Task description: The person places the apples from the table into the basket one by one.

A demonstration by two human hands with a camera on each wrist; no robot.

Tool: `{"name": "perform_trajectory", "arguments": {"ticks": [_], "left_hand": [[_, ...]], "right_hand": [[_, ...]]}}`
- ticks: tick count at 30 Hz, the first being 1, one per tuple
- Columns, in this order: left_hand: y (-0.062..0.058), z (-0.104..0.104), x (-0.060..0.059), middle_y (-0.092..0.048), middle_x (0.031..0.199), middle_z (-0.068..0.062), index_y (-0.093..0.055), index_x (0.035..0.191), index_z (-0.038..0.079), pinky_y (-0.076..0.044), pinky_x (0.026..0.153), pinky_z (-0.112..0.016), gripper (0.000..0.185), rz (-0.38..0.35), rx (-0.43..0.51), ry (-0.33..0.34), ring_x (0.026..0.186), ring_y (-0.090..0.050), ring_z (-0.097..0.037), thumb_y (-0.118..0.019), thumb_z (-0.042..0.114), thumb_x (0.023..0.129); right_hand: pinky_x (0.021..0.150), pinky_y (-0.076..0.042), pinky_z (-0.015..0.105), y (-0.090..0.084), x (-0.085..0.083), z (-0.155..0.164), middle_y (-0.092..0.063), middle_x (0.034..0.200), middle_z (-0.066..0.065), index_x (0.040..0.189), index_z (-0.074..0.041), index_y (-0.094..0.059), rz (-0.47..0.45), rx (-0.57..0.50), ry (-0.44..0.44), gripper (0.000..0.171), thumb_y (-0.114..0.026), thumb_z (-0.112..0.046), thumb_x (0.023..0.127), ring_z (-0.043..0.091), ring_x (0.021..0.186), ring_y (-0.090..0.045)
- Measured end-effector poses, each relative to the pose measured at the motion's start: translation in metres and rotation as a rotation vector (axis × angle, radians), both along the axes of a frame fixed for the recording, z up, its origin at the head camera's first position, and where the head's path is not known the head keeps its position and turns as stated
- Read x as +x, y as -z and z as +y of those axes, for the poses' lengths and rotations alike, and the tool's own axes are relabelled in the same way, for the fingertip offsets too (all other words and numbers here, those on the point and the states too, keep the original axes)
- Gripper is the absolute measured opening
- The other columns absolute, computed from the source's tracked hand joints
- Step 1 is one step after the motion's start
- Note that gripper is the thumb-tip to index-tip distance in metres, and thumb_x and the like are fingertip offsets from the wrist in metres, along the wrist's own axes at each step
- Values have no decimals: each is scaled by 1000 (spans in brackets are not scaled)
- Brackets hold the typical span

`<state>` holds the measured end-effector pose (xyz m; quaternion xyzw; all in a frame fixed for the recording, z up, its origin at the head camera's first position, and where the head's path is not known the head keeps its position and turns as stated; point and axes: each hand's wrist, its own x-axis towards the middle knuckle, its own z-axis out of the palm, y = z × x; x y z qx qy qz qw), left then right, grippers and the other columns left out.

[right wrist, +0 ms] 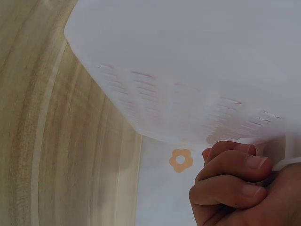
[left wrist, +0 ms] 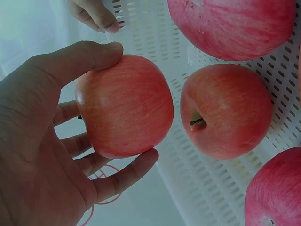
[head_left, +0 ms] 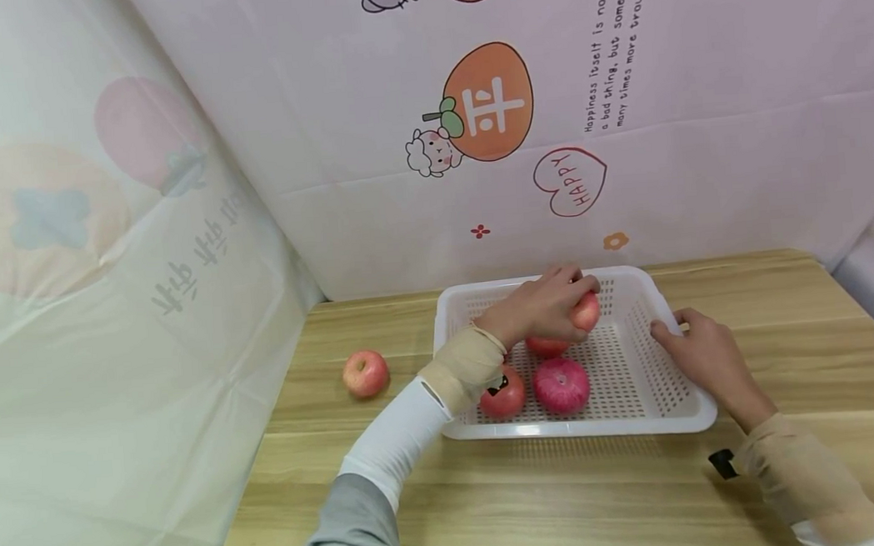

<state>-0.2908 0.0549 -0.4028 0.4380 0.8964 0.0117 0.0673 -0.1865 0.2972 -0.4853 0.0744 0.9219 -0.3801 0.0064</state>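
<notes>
Left hand: the left hand (head_left: 540,304) is over the far part of the white basket (head_left: 644,415). Its thumb and fingers (left wrist: 124,175) wrap around a pink-red apple (head_left: 586,311). The left wrist view shows the held apple (left wrist: 123,106) sitting against the palm.

Right hand: the right hand (head_left: 701,353) is at the right side of the basket. Its fingers (right wrist: 230,174) curl over the rim (right wrist: 282,162) and hold on to it.

Held apple: it is above the basket's floor, near the back wall, and just beside another apple in the basket.

Apples in the basket: three more lie on the holey floor. One with a short stem (left wrist: 226,110) is partly under the left hand. A big pink one (head_left: 561,385) lies near the front. A red one (head_left: 502,394) with a dark sticker lies just left of it, by the left wrist.

Apple on the table: one apple (head_left: 365,372) sits alone on the wooden table (head_left: 571,499), well apart from the basket on its left.

Wall: a pale sheet (head_left: 399,142) with cartoon pictures and words hangs behind the table.
</notes>
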Motion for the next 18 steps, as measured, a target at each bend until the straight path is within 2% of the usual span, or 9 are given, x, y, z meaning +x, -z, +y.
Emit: {"name": "perform_trajectory", "arguments": {"ticks": [18], "left_hand": [[9, 13, -7, -45, 148, 4, -46, 154, 31, -52, 96, -27, 70, 26, -37, 13, 137, -39, -12, -75, 47, 92]], "right_hand": [[56, -56, 35, 1, -1, 0, -69, 104, 34, 136, 18, -49, 16, 9, 8, 68, -48, -45, 110, 20, 70, -69]]}}
